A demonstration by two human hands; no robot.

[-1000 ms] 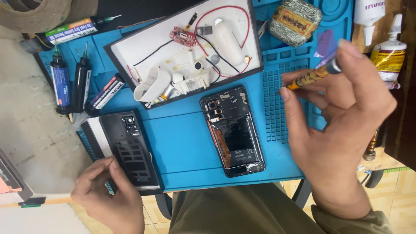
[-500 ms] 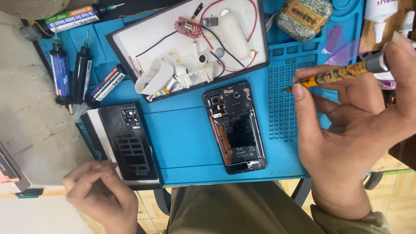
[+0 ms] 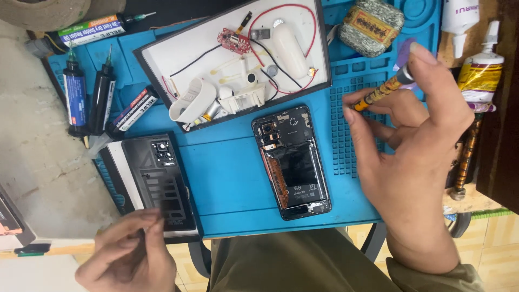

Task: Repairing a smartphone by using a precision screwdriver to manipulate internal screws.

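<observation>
- The opened smartphone lies face down in the middle of the blue repair mat on the bench, its back already off, with the battery and upper circuit board bare.
- The removed black back cover lies apart to the left, inner side up, on a dark flat box at the mat's edge.
- The right hand hangs over the mat's ribbed section just right of the phone; its fingers grasp a thin yellow-patterned precision screwdriver, tip pointing left and clear of the phone.
- The left hand is low at the near edge, just below the back cover, fingers pinched together; whether they hold some small part I cannot tell.
- A white tray behind the phone holds a taken-apart white gadget with a red circuit board and wires.
- Judged from this: opening is done, while the inner shields and board look to be in place, so most inside work is left.
</observation>
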